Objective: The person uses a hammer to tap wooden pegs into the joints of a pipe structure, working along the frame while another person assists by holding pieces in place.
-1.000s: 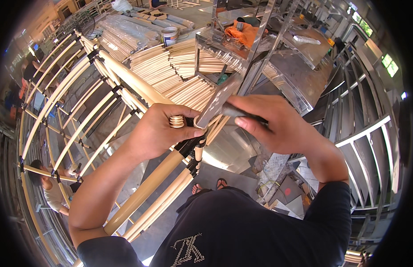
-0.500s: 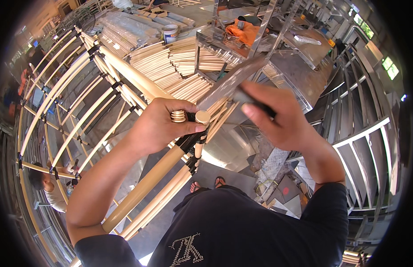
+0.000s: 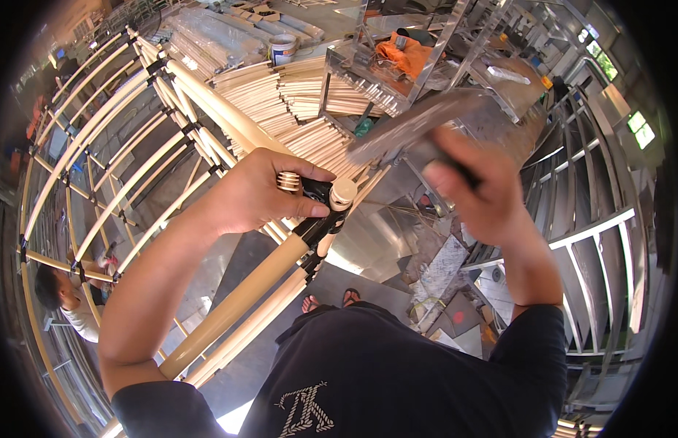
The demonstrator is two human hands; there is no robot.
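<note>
My left hand (image 3: 251, 191) is closed, with a small tan ringed plug (image 3: 288, 181) tucked in its curled fingers. Its thumb and forefinger reach to the black-wrapped joint of a tan pole frame. Right beside those fingertips, a round tan cap (image 3: 344, 191) sits on the pole's end. My right hand (image 3: 485, 186) grips the dark handle of what looks like a hammer (image 3: 419, 128). Motion smears its head into a broad grey streak, raised up and right of the cap, apart from it. A thick tan pole (image 3: 236, 310) runs from the joint down past my left forearm.
A curved frame of tan poles (image 3: 123, 179) with black joints fills the left, where another person (image 3: 65, 292) works low down. Behind lie many tan sticks (image 3: 317, 139) and a white bucket (image 3: 283, 50). Metal racks (image 3: 580, 233) stand at right; scraps (image 3: 456, 321) litter the floor.
My right hand and the hammer have moved up and right, away from the cap. My left fingertips have shifted slightly left off the cap's edge; the ringed plug stays in that hand.
</note>
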